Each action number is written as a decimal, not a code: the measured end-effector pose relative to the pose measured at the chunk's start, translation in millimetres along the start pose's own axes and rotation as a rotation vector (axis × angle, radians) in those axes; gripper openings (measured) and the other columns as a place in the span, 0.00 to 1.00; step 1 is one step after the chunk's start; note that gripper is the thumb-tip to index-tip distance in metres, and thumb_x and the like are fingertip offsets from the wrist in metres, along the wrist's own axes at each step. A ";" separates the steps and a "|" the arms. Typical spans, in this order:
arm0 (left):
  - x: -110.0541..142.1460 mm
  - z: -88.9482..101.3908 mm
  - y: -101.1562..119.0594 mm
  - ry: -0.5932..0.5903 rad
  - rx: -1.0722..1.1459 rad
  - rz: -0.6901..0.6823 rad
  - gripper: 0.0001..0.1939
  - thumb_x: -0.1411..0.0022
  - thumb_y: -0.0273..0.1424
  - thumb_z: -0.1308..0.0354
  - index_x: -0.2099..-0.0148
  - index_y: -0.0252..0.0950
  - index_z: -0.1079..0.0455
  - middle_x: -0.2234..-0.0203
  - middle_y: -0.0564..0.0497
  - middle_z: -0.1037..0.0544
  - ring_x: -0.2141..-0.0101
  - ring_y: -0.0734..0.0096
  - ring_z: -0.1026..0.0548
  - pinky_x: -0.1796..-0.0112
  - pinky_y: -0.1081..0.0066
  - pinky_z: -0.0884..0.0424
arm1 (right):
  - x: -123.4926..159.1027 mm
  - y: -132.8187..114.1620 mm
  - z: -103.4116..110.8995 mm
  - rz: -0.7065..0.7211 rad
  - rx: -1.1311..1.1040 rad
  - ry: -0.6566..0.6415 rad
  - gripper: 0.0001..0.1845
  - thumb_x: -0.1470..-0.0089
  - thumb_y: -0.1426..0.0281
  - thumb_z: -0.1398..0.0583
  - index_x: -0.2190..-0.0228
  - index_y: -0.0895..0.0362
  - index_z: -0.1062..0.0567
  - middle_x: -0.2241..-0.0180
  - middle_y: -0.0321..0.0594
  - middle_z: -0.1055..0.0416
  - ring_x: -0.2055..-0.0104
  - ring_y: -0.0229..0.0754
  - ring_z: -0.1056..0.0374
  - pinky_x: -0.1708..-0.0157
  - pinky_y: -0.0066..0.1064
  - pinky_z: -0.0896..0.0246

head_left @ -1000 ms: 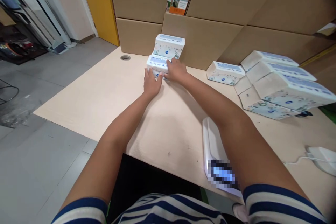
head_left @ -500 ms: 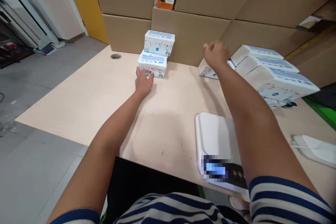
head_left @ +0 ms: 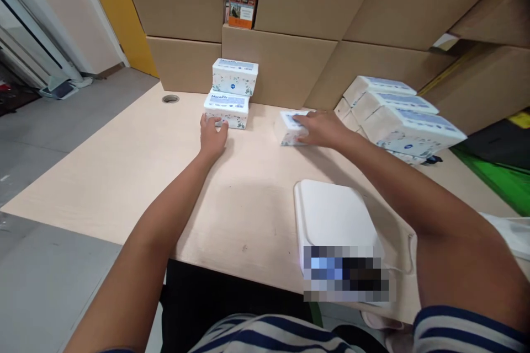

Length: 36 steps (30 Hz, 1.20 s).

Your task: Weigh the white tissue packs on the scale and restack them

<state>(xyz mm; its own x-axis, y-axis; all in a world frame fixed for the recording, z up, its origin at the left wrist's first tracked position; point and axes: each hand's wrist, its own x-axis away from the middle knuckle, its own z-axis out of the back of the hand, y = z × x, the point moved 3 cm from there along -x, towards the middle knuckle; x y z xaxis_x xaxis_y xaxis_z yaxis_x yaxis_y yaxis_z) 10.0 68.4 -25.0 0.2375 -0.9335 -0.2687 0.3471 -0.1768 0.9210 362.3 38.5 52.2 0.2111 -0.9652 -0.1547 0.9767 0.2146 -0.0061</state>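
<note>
A white tissue pack (head_left: 226, 117) with a floral pattern lies on the table, and another tissue pack (head_left: 234, 78) sits higher just behind it. My left hand (head_left: 213, 135) is at the front left of the lower pack, its fingers apart and touching the pack without wrapping round it. To the right, my right hand (head_left: 325, 128) grips the right side of a single tissue pack (head_left: 290, 137), fingers on top and thumb low at the front. That pack is slightly blurred and stands apart from the left pair.
Several tissue packs (head_left: 414, 127) are stacked at the right. A white scale (head_left: 335, 212) with a blurred-out display lies near the front edge of the table (head_left: 136, 176). Cardboard boxes (head_left: 281, 66) form a wall behind, with an orange-and-teal box (head_left: 243, 0) in a gap.
My right hand has come down onto the single tissue pack, and the pack has moved left from beside the right stack. My left hand stays at the left pair. The view has shifted slightly.
</note>
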 end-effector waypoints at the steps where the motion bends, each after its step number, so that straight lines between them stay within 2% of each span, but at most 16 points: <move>1: 0.3 0.3 -0.2 0.031 -0.002 -0.005 0.17 0.31 0.38 0.33 0.43 0.39 0.28 0.20 0.34 0.48 0.21 0.45 0.43 0.22 0.47 0.48 | 7.2 -7.1 1.9 0.076 0.011 -0.012 0.44 0.46 0.48 0.30 0.33 0.52 0.26 0.38 0.60 0.23 0.32 0.74 0.31 0.32 0.68 0.40; 4: 2.9 1.7 -0.1 0.122 -0.025 -0.045 0.27 0.30 0.40 0.34 0.35 0.38 0.34 0.19 0.31 0.55 0.18 0.41 0.55 0.21 0.42 0.55 | 12.0 -21.1 1.3 0.200 0.027 -0.094 0.57 0.51 0.48 0.27 0.25 0.48 0.37 0.23 0.57 0.41 0.21 0.78 0.49 0.25 0.74 0.56; 6: 5.1 3.2 1.6 0.146 -0.048 -0.116 0.33 0.29 0.45 0.35 0.30 0.37 0.38 0.18 0.31 0.58 0.18 0.39 0.57 0.21 0.39 0.58 | 1.7 -24.0 -2.2 0.167 -0.006 -0.182 0.70 0.58 0.47 0.24 0.22 0.50 0.44 0.19 0.59 0.52 0.18 0.78 0.57 0.23 0.73 0.59; 7: 6.3 4.3 3.4 0.145 -0.061 -0.166 0.35 0.29 0.47 0.36 0.29 0.37 0.39 0.18 0.31 0.59 0.18 0.38 0.58 0.21 0.39 0.59 | -4.8 -24.3 -3.9 0.127 -0.045 -0.231 0.76 0.62 0.46 0.23 0.21 0.52 0.49 0.19 0.60 0.54 0.18 0.77 0.56 0.22 0.70 0.56; 9: 9.5 6.8 9.4 0.123 -0.089 -0.293 0.40 0.30 0.54 0.37 0.27 0.38 0.41 0.18 0.32 0.60 0.18 0.38 0.59 0.21 0.38 0.61 | -15.1 -23.7 -4.7 0.048 -0.135 -0.304 0.83 0.65 0.45 0.22 0.20 0.52 0.54 0.21 0.60 0.51 0.21 0.73 0.46 0.23 0.61 0.45; 11: 14.0 7.0 18.5 0.059 -0.115 -0.437 0.44 0.31 0.60 0.39 0.25 0.40 0.42 0.17 0.34 0.59 0.18 0.38 0.59 0.21 0.38 0.61 | -16.9 -21.9 -1.5 0.000 -0.191 -0.337 0.81 0.65 0.47 0.21 0.20 0.50 0.53 0.23 0.57 0.46 0.26 0.70 0.37 0.26 0.56 0.39; 13: 20.6 0.3 28.9 -0.081 -0.134 -0.566 0.47 0.31 0.64 0.41 0.24 0.39 0.42 0.18 0.33 0.53 0.19 0.38 0.54 0.21 0.39 0.58 | -9.9 -19.4 4.6 -0.004 -0.181 -0.334 0.73 0.63 0.50 0.21 0.23 0.46 0.46 0.27 0.54 0.40 0.31 0.69 0.33 0.29 0.57 0.35; 15: 30.5 -15.5 37.4 -0.325 -0.155 -0.644 0.49 0.33 0.67 0.42 0.24 0.39 0.41 0.21 0.32 0.44 0.20 0.37 0.47 0.22 0.39 0.50 | 2.2 -17.0 10.0 -0.002 -0.152 -0.317 0.68 0.65 0.49 0.20 0.27 0.47 0.39 0.29 0.53 0.38 0.29 0.72 0.37 0.28 0.60 0.37; 18: 50.3 -42.0 45.5 -0.650 -0.166 -0.652 0.57 0.38 0.70 0.39 0.21 0.39 0.44 0.21 0.31 0.41 0.21 0.35 0.43 0.23 0.41 0.43 | 22.3 -15.1 15.1 -0.009 -0.206 -0.263 0.72 0.72 0.45 0.19 0.30 0.54 0.36 0.29 0.57 0.39 0.25 0.74 0.45 0.25 0.60 0.42; 20: 63.8 -51.2 52.1 -0.728 -0.144 -0.630 0.63 0.42 0.70 0.35 0.19 0.39 0.49 0.19 0.32 0.46 0.21 0.34 0.46 0.23 0.41 0.43 | 38.2 -14.3 19.2 -0.017 -0.319 -0.231 0.73 0.72 0.44 0.19 0.31 0.57 0.37 0.30 0.58 0.36 0.28 0.71 0.39 0.27 0.58 0.39; 23: 85.6 -49.8 68.4 -0.731 -0.088 -0.627 0.64 0.44 0.69 0.33 0.18 0.40 0.50 0.19 0.35 0.46 0.21 0.33 0.45 0.23 0.42 0.44 | 74.3 -10.0 36.0 0.013 -0.405 -0.121 0.67 0.63 0.45 0.21 0.30 0.54 0.39 0.30 0.55 0.35 0.32 0.67 0.34 0.30 0.57 0.35; 26: 110.5 -41.3 86.3 -0.675 -0.022 -0.653 0.61 0.47 0.70 0.33 0.22 0.41 0.39 0.21 0.37 0.39 0.21 0.32 0.44 0.23 0.42 0.43 | 128.0 -0.4 61.4 0.078 -0.393 0.029 0.61 0.55 0.45 0.24 0.28 0.48 0.41 0.27 0.50 0.40 0.27 0.68 0.40 0.27 0.60 0.40; 28: 127.2 -39.3 92.0 -0.660 -0.010 -0.715 0.57 0.51 0.74 0.34 0.28 0.46 0.31 0.24 0.40 0.33 0.21 0.33 0.43 0.24 0.42 0.43 | 166.5 6.9 70.8 0.098 -0.420 0.053 0.61 0.52 0.43 0.26 0.27 0.47 0.43 0.27 0.50 0.40 0.26 0.70 0.41 0.26 0.62 0.41; 32: 150.1 -45.6 82.2 -0.707 -0.018 -0.931 0.46 0.51 0.77 0.39 0.41 0.54 0.22 0.35 0.47 0.20 0.27 0.41 0.31 0.25 0.45 0.38 | 225.8 11.7 59.7 0.202 -0.498 0.060 0.60 0.53 0.44 0.25 0.27 0.42 0.42 0.29 0.51 0.41 0.23 0.70 0.45 0.23 0.67 0.48; 34: 154.3 -50.0 73.8 -0.766 -0.053 -1.033 0.43 0.52 0.78 0.40 0.46 0.55 0.20 0.40 0.48 0.16 0.31 0.45 0.25 0.26 0.47 0.35 | 243.0 10.3 46.7 0.252 -0.525 0.097 0.58 0.51 0.45 0.25 0.27 0.36 0.43 0.26 0.49 0.47 0.20 0.70 0.51 0.23 0.71 0.51; 36: 154.9 -52.2 69.3 -0.807 -0.102 -1.086 0.44 0.53 0.80 0.43 0.50 0.54 0.20 0.42 0.48 0.15 0.32 0.47 0.24 0.27 0.48 0.33 | 253.8 9.0 35.7 0.273 -0.552 0.128 0.54 0.47 0.46 0.27 0.27 0.29 0.44 0.25 0.45 0.50 0.19 0.69 0.54 0.24 0.72 0.48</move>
<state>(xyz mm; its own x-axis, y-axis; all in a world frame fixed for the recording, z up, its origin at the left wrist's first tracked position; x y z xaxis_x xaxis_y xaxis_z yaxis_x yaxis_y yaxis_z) 118.2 -72.2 -17.5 -0.7783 -0.2661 -0.5688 0.0906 -0.9439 0.3176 426.1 -209.9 48.1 0.4106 -0.8463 -0.3396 0.7168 0.5297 -0.4534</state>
